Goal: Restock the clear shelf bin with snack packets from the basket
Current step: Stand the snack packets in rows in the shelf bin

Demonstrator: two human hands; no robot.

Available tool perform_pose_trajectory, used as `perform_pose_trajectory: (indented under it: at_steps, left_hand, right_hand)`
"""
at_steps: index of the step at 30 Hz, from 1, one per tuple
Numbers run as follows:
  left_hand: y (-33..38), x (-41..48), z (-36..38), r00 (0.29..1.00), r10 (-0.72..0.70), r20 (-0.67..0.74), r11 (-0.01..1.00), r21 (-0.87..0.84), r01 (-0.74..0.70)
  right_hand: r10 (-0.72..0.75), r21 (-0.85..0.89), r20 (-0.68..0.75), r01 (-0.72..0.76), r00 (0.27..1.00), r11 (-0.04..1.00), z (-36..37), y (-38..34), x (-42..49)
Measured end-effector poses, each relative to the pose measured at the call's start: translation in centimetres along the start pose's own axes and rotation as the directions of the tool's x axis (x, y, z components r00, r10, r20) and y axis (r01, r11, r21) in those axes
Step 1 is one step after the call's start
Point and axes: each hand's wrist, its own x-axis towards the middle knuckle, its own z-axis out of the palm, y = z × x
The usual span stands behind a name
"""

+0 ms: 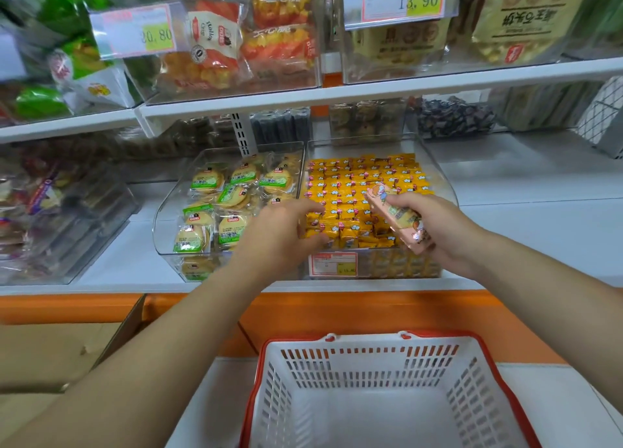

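Basket (371, 370) — bottom centre, white plastic with a red rim and slotted walls. Nothing shows inside the part in view.

Left hand (286, 231) — centre of frame, reaching over the front left corner of the bin. Its fingers curl down onto the yellow packets (364, 184). Whether they pinch one or only press on the pile cannot be told.

Right hand (435, 225) — right of centre, over the front right part of the bin. Fingers and thumb are wrapped round the pink packet and closed firmly on it.

Pink packet (394, 218) — long narrow sleeve with a cartoon print. It is held tilted above the yellow packets, upper end toward mid-frame, and is not yet laid down.

Bin (450, 191) — clear, with curved side walls, on the middle shelf right of centre. A price tag (333, 263) sits on its front wall. Yellow packets fill it in tight rows nearly to the rim.

Biscuit bin (161, 218) — just left of it, holding round biscuits with green labels.

Handling, as judged: the pink packet looks light, and its film looks slick and crinkly. The contents are probably brittle, stiff along the length and apt to crack under a squeeze. It is best taken across the middle of the long sides, as now, and laid flat rather than dropped. With the bin this full, a packet set on top could slide toward the front lip.
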Motion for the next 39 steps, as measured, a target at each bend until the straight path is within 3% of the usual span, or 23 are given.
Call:
perform_pose_trajectory:
  at_steps: [3, 5, 11, 14, 17, 20, 24, 28, 32, 35, 39]
  left_hand:
    - [-1.3, -1.3, -1.4, 0.989, -0.135, -0.054, 0.961, -0.252, 0.117]
    - [-1.9, -1.9, -1.7, 0.983, -0.176, -0.051, 0.926, -0.348, 0.148]
    - [-0.8, -2.4, -3.1, 0.992, -0.11, 0.065, 0.782, -0.61, 0.127]
    - [-1.7, -1.9, -3.4, 0.991, -0.129, 0.031, 0.806, -0.578, 0.123]
    - [-3.4, -1.6, -3.2, 0.983, -0.185, 0.0, 0.863, -0.479, 0.162]
    - [-4.7, -1.4, -2.7, 0.973, -0.23, -0.006, 0.884, -0.419, 0.207]
    - [-5.6, -1.4, -1.5, 0.973, -0.22, 0.076, 0.925, -0.301, 0.233]
    - [-6.0, -1.5, -0.7, 0.972, -0.203, 0.119, 0.929, -0.291, 0.23]
    - [-5.6, -1.2, -0.2, 0.977, -0.154, 0.147, 0.93, -0.314, 0.193]
    - [-5.0, -0.8, -0.1, 0.99, -0.131, 0.044, 0.943, -0.303, 0.138]
    - [-4.1, -0.7, 0.5, 0.995, 0.004, -0.097, 0.963, -0.267, -0.03]
  right_hand:
    - [-0.033, 0.107, 0.107, 0.021, 0.994, 0.994, 1.0, -0.4, -0.5]
    - [-0.048, 0.145, 0.107, 0.033, 0.993, 0.989, 1.6, -0.6, -0.6]
    - [-0.225, 0.207, 0.07, 0.207, 0.972, 0.956, 4.1, -1.1, -0.7]
    - [-0.337, 0.118, -0.047, 0.34, 0.94, 0.933, 5.7, -1.5, 0.2]
    - [-0.42, -0.107, -0.146, 0.408, 0.896, 0.907, 7.4, -2.3, 1.4]
    - [-0.491, -0.455, -0.063, 0.413, 0.869, 0.789, 8.5, -2.7, 2.2]
    - [-0.475, -0.695, 0.108, 0.408, 0.873, 0.592, 9.0, -2.6, 2.5]
    - [-0.527, -0.732, 0.135, 0.443, 0.839, 0.518, 8.4, -2.8, 2.8]
    - [-0.44, -0.789, 0.243, 0.44, 0.865, 0.429, 8.8, -1.3, 3.3]
    - [-0.411, -0.877, 0.321, 0.432, 0.853, 0.21, 8.9, 0.3, 3.4]
    - [-0.407, -0.871, 0.346, 0.451, 0.846, 0.197, 7.9, 2.2, 3.6]
